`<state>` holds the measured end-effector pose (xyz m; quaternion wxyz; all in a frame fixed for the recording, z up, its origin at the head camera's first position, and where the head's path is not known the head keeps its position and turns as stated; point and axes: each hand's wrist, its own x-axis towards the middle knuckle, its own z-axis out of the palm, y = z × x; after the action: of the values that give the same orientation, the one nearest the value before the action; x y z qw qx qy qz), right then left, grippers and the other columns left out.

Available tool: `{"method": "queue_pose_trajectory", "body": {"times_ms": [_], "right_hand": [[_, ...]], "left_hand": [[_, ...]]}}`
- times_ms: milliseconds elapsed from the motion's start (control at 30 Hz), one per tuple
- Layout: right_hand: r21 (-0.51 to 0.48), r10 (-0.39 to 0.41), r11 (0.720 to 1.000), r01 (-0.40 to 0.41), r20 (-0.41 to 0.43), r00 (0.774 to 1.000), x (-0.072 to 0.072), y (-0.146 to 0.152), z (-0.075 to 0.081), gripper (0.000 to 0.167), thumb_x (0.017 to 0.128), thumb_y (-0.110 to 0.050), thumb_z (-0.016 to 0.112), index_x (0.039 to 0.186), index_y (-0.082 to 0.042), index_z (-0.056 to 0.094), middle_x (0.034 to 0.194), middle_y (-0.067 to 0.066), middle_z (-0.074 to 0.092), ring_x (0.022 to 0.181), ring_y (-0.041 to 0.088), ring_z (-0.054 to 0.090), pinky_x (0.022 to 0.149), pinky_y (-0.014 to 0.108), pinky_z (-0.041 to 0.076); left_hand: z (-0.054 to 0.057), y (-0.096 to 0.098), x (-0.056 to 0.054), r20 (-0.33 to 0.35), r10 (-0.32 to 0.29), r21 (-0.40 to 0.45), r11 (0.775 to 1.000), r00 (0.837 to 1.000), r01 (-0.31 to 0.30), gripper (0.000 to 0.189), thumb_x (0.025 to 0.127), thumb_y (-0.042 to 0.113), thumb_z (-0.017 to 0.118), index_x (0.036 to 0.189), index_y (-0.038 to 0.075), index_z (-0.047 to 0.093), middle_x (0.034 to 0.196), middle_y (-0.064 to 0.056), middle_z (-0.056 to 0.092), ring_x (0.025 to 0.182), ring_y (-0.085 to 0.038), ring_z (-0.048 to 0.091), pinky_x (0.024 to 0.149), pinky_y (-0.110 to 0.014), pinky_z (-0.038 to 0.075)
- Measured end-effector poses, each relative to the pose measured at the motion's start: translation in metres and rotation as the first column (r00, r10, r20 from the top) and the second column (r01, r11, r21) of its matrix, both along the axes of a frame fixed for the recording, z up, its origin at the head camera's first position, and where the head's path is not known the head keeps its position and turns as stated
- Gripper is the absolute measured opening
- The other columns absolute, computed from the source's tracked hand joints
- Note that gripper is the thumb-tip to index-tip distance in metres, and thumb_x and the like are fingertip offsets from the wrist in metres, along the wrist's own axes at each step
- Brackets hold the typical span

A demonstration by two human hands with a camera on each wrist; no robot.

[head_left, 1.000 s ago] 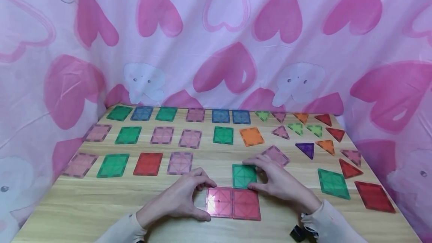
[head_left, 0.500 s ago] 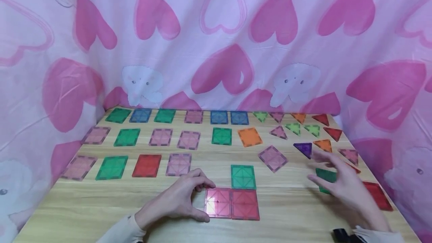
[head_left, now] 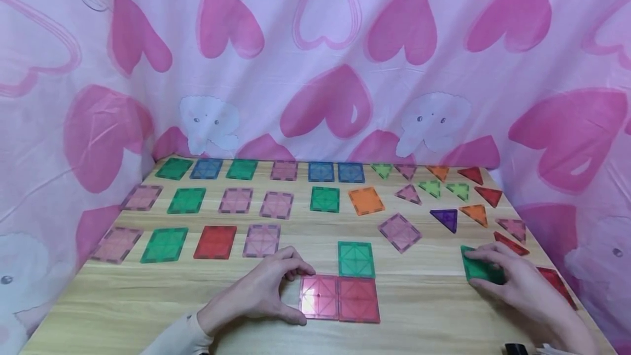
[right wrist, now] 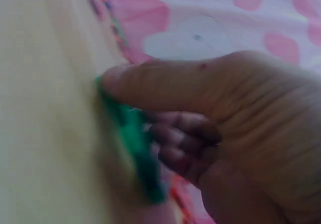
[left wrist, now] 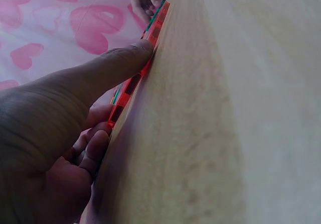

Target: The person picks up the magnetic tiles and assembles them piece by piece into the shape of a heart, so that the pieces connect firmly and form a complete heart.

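Observation:
My left hand holds the left one of two red square magnetic tiles by its corners, thumb at the near one and fingers at the far one. In the left wrist view the thumb lies on the red edge. The second red tile adjoins it on the right, with a green square tile against its far edge. At the table's right side, my right hand pinches another green square tile between thumb and fingers. Fingers cover part of that tile, and the right wrist view is blurred.
Rows of square tiles lie at the left and back of the wooden table. Triangle tiles lie at the back right. A pink square lies between the hands, and a red tile is partly behind the right hand.
My right hand has left the green tile beside the red pair, moved right, and taken hold of another green tile. The left hand stays on the red tile.

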<state>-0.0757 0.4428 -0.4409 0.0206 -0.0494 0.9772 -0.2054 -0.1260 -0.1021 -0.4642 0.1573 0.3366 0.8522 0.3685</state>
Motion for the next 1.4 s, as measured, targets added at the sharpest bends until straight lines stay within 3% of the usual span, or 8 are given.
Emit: {"method": "queue_pose_trajectory", "body": {"times_ms": [200, 433, 667, 800, 967, 1067, 1200, 1400], "right_hand": [[-0.044, 0.101, 0.994, -0.104, -0.064, 0.993, -0.002, -0.014, -0.008, 0.064, 0.084, -0.024, 0.1, 0.144, -0.023, 0.077, 0.14, 0.009, 0.056, 0.116, 0.025, 0.058, 0.085, 0.026, 0.056], [-0.073, 0.056, 0.996, -0.055, 0.01, 0.998, -0.001, -0.013, -0.009, 0.082, 0.085, -0.033, 0.099, 0.157, -0.018, 0.063, 0.155, 0.019, 0.047, 0.132, 0.045, 0.046, 0.093, 0.065, 0.055], [-0.152, 0.002, 0.988, 0.012, 0.09, 0.996, -0.002, -0.005, -0.008, 0.087, 0.088, -0.029, 0.097, 0.16, -0.009, 0.051, 0.145, 0.02, 0.058, 0.112, 0.032, 0.07, 0.081, 0.024, 0.059], [-0.165, -0.039, 0.985, 0.053, 0.084, 0.996, -0.001, -0.01, -0.003, 0.09, 0.084, -0.038, 0.1, 0.158, -0.011, 0.056, 0.142, 0.015, 0.066, 0.109, 0.019, 0.07, 0.081, 0.017, 0.054], [-0.248, -0.036, 0.969, 0.015, -0.081, 0.996, -0.003, -0.032, 0.009, 0.084, 0.082, -0.037, 0.102, 0.155, -0.019, 0.064, 0.141, 0.006, 0.069, 0.109, -0.002, 0.064, 0.089, 0.007, 0.047], [-0.301, 0.025, 0.95, -0.086, -0.2, 0.979, -0.013, -0.056, 0.016, 0.081, 0.082, -0.028, 0.103, 0.154, -0.022, 0.065, 0.141, 0.002, 0.068, 0.111, -0.001, 0.064, 0.096, 0.004, 0.044], [-0.341, 0.128, 0.917, -0.209, -0.245, 0.961, -0.04, -0.095, 0.02, 0.08, 0.082, -0.023, 0.103, 0.152, -0.022, 0.065, 0.144, 0.0, 0.068, 0.112, 0.009, 0.067, 0.103, 0.009, 0.048], [-0.353, 0.212, 0.893, -0.278, -0.215, 0.953, -0.078, -0.161, 0.025, 0.077, 0.082, -0.029, 0.103, 0.15, -0.023, 0.067, 0.14, -0.003, 0.07, 0.116, 0.018, 0.071, 0.099, 0.045, 0.064]], "left_hand": [[0.0, 0.0, 0.0, -0.014, -0.006, 0.0, 1.0, 1.0, 0.006, 0.074, 0.072, 0.061, 0.102, 0.136, 0.033, 0.076, 0.114, 0.018, 0.059, 0.102, -0.006, 0.056, 0.092, -0.025, 0.054], [0.001, 0.0, 0.002, -0.027, -0.003, -0.019, 1.0, 1.0, 0.003, 0.08, 0.071, 0.061, 0.102, 0.139, 0.028, 0.074, 0.115, 0.018, 0.06, 0.103, -0.003, 0.056, 0.093, -0.025, 0.055], [0.004, -0.002, 0.002, -0.02, 0.0, -0.033, 0.999, 1.0, -0.001, 0.081, 0.068, 0.058, 0.105, 0.135, 0.026, 0.072, 0.119, 0.017, 0.061, 0.104, -0.002, 0.058, 0.095, -0.025, 0.057], [0.004, -0.001, 0.002, -0.039, 0.003, -0.027, 1.0, 0.999, -0.004, 0.079, 0.068, 0.058, 0.106, 0.132, 0.025, 0.073, 0.119, 0.016, 0.062, 0.102, -0.002, 0.059, 0.093, -0.024, 0.058], [0.002, 0.003, 0.003, -0.052, 0.016, -0.018, 1.0, 0.999, -0.017, 0.078, 0.068, 0.059, 0.105, 0.129, 0.023, 0.074, 0.117, 0.015, 0.063, 0.101, -0.001, 0.059, 0.092, -0.023, 0.058], [0.001, 0.005, 0.004, -0.057, 0.036, -0.017, 0.999, 0.998, -0.037, 0.075, 0.068, 0.06, 0.105, 0.127, 0.023, 0.074, 0.114, 0.015, 0.062, 0.099, -0.002, 0.058, 0.09, -0.022, 0.058], [0.001, 0.007, 0.003, -0.037, 0.065, -0.014, 0.998, 0.997, -0.065, 0.072, 0.069, 0.058, 0.105, 0.125, 0.023, 0.075, 0.109, 0.014, 0.062, 0.096, -0.004, 0.058, 0.087, -0.022, 0.057], [0.0, 0.009, 0.0, -0.017, 0.095, 0.002, 0.995, 0.995, -0.095, 0.071, 0.069, 0.053, 0.106, 0.126, 0.023, 0.076, 0.106, 0.012, 0.061, 0.091, -0.006, 0.057, 0.081, -0.022, 0.056]]}}
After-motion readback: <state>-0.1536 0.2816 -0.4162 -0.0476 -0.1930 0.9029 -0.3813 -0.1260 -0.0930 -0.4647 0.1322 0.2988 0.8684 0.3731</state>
